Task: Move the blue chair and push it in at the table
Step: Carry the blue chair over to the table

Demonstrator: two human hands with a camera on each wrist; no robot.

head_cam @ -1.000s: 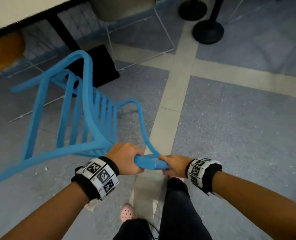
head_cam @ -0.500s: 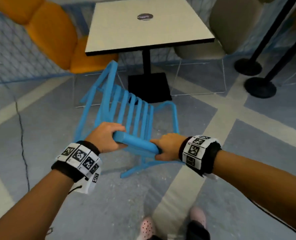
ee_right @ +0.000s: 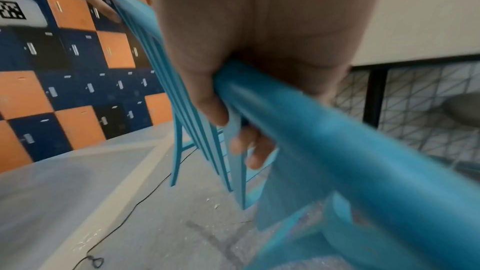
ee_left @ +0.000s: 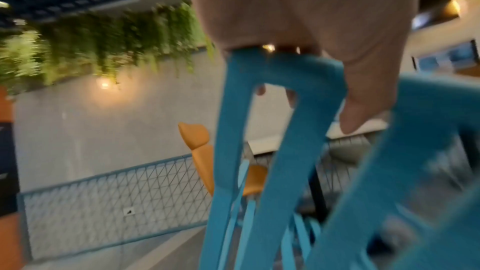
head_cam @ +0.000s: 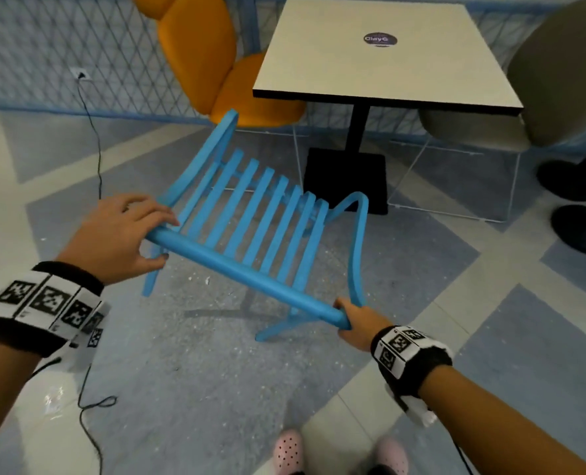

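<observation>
The blue chair (head_cam: 267, 214) with a slatted back stands on the floor in front of the white square table (head_cam: 319, 63), its back towards me and its seat pointing at the table's black pedestal (head_cam: 356, 132). My left hand (head_cam: 137, 231) grips the left end of the chair's top rail, fingers over it and thumb beneath. My right hand (head_cam: 351, 322) grips the right end of that rail. In the left wrist view my left hand (ee_left: 311, 48) curls over the blue chair (ee_left: 285, 151). In the right wrist view my right hand (ee_right: 233, 93) wraps the blue chair (ee_right: 337, 130).
An orange chair (head_cam: 216, 63) sits at the table's left and a grey chair (head_cam: 552, 90) at its right. Black post bases (head_cam: 572, 181) stand at the far right. A black cable (head_cam: 94, 138) runs down the floor on the left. My pink shoes (head_cam: 288, 450) are below.
The chair has swung round and moved nearer the table, its back now square to me. Both hands still hold the top rail, now far apart at its two ends.
</observation>
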